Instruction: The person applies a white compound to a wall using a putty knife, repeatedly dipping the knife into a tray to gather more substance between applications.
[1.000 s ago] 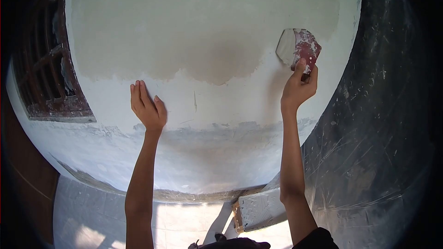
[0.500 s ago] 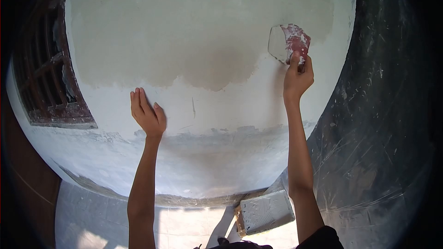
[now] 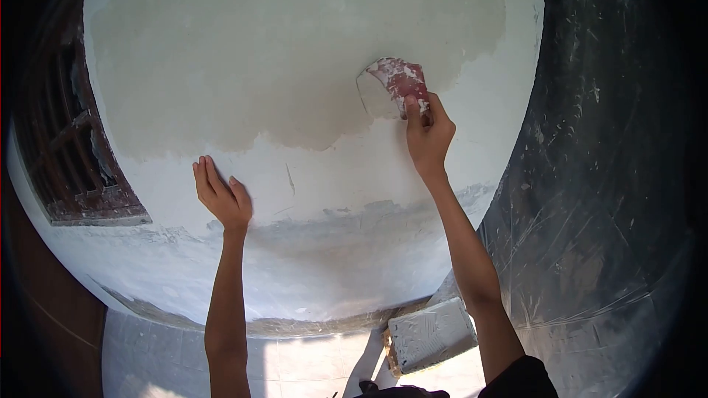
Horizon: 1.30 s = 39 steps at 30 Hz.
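My right hand (image 3: 431,136) grips a red scraper (image 3: 404,82) smeared with white paste, its thin pale blade against the wall at the lower edge of a damp grey-beige patch (image 3: 295,44). Flat on the whiter part of the wall (image 3: 354,177), below that patch, rests my left hand (image 3: 223,195), its fingers and thumb apart and nothing in it. A short scratch mark shows on the wall between the two hands.
A dark wooden barred window frame (image 3: 81,147) is at the left. At the bottom, a box (image 3: 431,335) topped with white paste stands on the tiled floor (image 3: 302,365). A dark, scuffed surface (image 3: 590,199) fills the right side.
My right hand and the scraper have moved left along the wall. The view has shifted slightly; my left hand still lies on the wall.
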Each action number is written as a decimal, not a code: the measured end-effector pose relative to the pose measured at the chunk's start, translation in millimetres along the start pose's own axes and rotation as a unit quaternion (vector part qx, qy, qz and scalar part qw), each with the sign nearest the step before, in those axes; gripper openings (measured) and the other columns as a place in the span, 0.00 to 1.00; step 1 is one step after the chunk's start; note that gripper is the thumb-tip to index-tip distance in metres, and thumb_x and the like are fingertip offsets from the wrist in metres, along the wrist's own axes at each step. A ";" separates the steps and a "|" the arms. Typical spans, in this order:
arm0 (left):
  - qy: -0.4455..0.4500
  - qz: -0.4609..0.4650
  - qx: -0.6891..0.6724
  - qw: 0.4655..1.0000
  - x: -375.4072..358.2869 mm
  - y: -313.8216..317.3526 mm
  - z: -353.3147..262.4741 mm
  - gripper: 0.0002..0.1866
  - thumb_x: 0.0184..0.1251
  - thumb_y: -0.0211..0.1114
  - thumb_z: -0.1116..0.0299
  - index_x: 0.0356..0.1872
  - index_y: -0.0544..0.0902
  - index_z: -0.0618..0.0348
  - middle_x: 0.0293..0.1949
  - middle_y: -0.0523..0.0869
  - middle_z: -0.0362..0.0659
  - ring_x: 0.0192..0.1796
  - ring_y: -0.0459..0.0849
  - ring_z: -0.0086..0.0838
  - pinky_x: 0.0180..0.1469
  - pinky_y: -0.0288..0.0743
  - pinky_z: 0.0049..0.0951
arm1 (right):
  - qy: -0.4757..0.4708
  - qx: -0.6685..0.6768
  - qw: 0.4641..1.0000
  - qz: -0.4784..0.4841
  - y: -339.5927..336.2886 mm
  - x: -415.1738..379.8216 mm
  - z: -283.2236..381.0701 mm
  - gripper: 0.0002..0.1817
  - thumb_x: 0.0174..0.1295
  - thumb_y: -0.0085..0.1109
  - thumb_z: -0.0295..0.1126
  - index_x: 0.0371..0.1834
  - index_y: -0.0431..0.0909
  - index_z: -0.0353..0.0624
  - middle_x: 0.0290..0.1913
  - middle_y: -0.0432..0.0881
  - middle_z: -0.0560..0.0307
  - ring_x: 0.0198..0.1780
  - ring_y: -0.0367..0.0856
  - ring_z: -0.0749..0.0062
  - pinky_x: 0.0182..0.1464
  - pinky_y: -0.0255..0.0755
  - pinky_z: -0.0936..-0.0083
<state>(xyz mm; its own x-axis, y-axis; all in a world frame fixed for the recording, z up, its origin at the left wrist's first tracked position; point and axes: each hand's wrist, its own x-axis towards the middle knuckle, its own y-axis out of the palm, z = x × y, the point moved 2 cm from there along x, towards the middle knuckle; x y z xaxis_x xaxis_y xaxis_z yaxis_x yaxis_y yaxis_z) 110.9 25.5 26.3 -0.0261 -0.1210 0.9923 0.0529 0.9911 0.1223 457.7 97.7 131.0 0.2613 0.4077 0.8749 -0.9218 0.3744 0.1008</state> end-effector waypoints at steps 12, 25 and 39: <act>-0.010 0.013 0.020 1.000 -2.4 -1.2 -3.1 0.29 0.67 0.49 0.68 0.68 0.66 0.75 0.68 0.67 0.62 0.72 0.62 0.57 0.72 0.56 0.51 | -0.091 0.029 0.987 0.129 49.1 -65.6 22.4 0.12 0.65 0.65 0.37 0.36 0.79 0.39 0.13 0.65 0.59 0.14 0.57 0.81 0.19 0.50 0.77; -0.002 0.009 0.007 1.000 -1.5 -0.8 1.1 0.29 0.67 0.49 0.68 0.66 0.67 0.76 0.67 0.68 0.63 0.71 0.64 0.59 0.72 0.56 0.53 | 0.004 0.123 0.991 0.046 7.8 -11.9 23.0 0.10 0.66 0.64 0.34 0.38 0.79 0.37 0.15 0.73 0.63 0.16 0.58 0.86 0.19 0.52 0.80; -0.016 0.022 0.020 0.999 -4.2 -2.9 -2.0 0.29 0.67 0.49 0.70 0.68 0.66 0.73 0.69 0.68 0.60 0.72 0.63 0.57 0.72 0.57 0.50 | -0.034 -0.014 0.998 -0.053 -31.6 17.7 18.7 0.12 0.68 0.61 0.36 0.38 0.81 0.35 0.19 0.76 0.62 0.18 0.59 0.85 0.21 0.54 0.81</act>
<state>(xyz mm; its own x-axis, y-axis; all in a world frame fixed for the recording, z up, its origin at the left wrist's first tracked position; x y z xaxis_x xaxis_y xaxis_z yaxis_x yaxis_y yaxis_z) 112.9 23.1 21.8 -0.0559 -0.0763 0.9955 0.0151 0.9969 0.0772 486.1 77.5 152.1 0.3367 0.3081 0.8898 -0.8814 0.4355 0.1828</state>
